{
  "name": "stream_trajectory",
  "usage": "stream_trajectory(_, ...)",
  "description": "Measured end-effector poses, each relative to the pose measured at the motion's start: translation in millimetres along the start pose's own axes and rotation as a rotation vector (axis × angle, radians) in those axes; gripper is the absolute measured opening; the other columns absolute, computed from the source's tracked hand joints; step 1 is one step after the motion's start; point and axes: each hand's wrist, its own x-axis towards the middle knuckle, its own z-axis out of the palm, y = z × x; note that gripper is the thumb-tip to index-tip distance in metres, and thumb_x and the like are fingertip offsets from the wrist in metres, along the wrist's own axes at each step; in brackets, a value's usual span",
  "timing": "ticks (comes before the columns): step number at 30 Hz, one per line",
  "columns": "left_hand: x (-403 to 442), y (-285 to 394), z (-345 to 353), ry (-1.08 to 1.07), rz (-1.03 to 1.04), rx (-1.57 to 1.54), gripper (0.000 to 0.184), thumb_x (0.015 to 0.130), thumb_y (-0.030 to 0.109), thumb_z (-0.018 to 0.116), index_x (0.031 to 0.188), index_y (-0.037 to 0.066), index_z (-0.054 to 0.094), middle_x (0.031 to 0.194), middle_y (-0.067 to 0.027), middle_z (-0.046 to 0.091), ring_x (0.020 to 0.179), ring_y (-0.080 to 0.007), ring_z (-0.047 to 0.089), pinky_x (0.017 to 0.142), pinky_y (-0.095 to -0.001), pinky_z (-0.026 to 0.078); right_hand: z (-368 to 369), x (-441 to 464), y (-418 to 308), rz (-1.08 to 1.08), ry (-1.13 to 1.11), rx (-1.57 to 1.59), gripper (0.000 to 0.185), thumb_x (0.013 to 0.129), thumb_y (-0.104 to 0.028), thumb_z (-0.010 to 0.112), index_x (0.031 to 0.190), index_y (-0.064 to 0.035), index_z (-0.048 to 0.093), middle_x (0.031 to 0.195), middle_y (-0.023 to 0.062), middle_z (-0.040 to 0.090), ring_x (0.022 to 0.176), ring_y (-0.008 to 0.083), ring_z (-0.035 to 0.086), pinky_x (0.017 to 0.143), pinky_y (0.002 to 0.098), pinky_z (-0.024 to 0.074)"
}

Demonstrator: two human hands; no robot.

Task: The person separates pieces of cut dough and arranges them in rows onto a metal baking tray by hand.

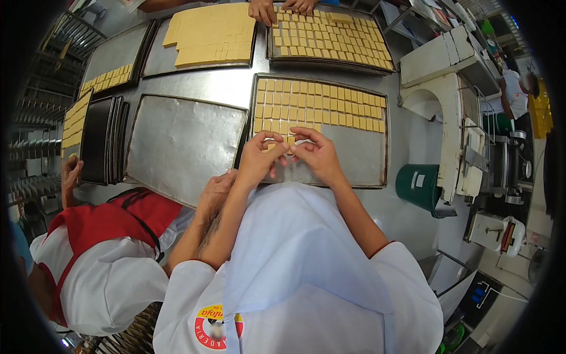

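Just in front of me lies a metal baking tray with rows of small rectangular yellow dough pieces across its far part. Over the near end of these rows, my left hand is closed, thumb and fingers pinched on a yellow dough piece. Close beside it, my right hand has its thumb and forefinger closed around another dough piece at the end of a row. The two thumbs nearly meet. My fingertips partly hide both pieces.
A bare tray lies to the left, near a co-worker's hand. That person's other hand holds a tilted tray of pieces. Across the table, another person's hands touch a filled tray beside a cut dough sheet. A green bin stands right.
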Motion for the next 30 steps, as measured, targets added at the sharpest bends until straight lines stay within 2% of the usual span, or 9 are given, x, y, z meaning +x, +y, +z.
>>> stream_trajectory(4,1,-1,0,-0.01,0.007,0.003,0.022,0.091,0.014,0.072,0.102,-0.002,0.061,0.079,-0.0058,0.068,0.058,-0.0086,0.064,0.036,-0.0206,0.04,-4,0,3,0.017,-0.055,0.001,0.037,0.09,-0.003,0.07,0.126,0.0012,0.061,0.112,0.0081,0.062,0.081,0.0121,0.068,0.071,0.0231,0.0564)
stream_trajectory(13,-3,-2,9,0.091,0.068,-0.01,0.017,0.091,0.009,0.067,0.1,-0.002,0.06,0.074,-0.0055,0.065,0.053,-0.0087,0.061,0.035,-0.0217,0.041,1,-3,-3,0.009,-0.038,0.009,0.036,0.091,-0.003,0.068,0.126,0.0021,0.06,0.111,0.009,0.064,0.085,0.0132,0.069,0.073,0.0254,0.0577)
stream_trajectory(16,-1,-7,5,0.105,0.053,-0.048,0.016,0.093,0.01,0.064,0.1,-0.003,0.059,0.078,-0.01,0.068,0.052,-0.0095,0.06,0.035,-0.0224,0.041,2,-4,-4,0.017,0.006,0.089,0.038,0.091,-0.004,0.068,0.128,0.0025,0.06,0.11,0.01,0.064,0.086,0.0148,0.069,0.074,0.0273,0.0584)
stream_trajectory(19,-1,-1,2,0.077,-0.018,-0.224,0.015,0.095,0.013,0.061,0.1,-0.001,0.058,0.088,-0.0153,0.07,0.053,-0.0097,0.059,0.034,-0.021,0.039,-15,-6,-9,0.05,-0.025,0.246,0.038,0.093,-0.002,0.065,0.129,0.0028,0.057,0.11,0.0086,0.064,0.094,0.0152,0.067,0.075,0.0266,0.0581)
stream_trajectory(22,-2,-5,-11,-0.017,-0.059,-0.403,0.015,0.097,0.016,0.058,0.1,0.002,0.055,0.097,-0.0185,0.071,0.054,-0.0083,0.057,0.033,-0.018,0.036,-54,3,3,-0.053,0.193,0.139,0.034,0.091,-0.007,0.069,0.123,0.0043,0.061,0.102,0.0092,0.066,0.084,0.0167,0.069,0.072,0.027,0.0572)
stream_trajectory(25,-7,-9,-23,-0.141,-0.124,-0.466,0.016,0.098,0.018,0.059,0.1,0.003,0.054,0.099,-0.0174,0.07,0.053,-0.0061,0.055,0.032,-0.0149,0.034,-91,11,6,-0.026,0.354,-0.237,0.027,0.09,-0.008,0.071,0.115,0.001,0.065,0.096,0.0072,0.067,0.08,0.0158,0.068,0.07,0.0279,0.0558)
stream_trajectory(28,-6,-16,-22,-0.136,-0.167,-0.443,0.016,0.099,0.02,0.058,0.101,0.004,0.054,0.1,-0.0153,0.069,0.05,-0.0045,0.051,0.031,-0.0137,0.032,-102,12,12,0.09,0.302,-0.536,0.022,0.087,-0.007,0.072,0.108,-0.0023,0.069,0.093,0.007,0.067,0.077,0.0155,0.067,0.068,0.0289,0.0542)
stream_trajectory(30,-6,-19,-22,-0.136,-0.166,-0.436,0.018,0.099,0.021,0.059,0.102,0.004,0.055,0.1,-0.0146,0.069,0.05,-0.0038,0.051,0.031,-0.0136,0.032,-97,16,18,0.013,0.287,-0.733,0.021,0.085,-0.007,0.073,0.106,-0.0029,0.07,0.091,0.0082,0.067,0.078,0.0169,0.067,0.069,0.0299,0.0537)
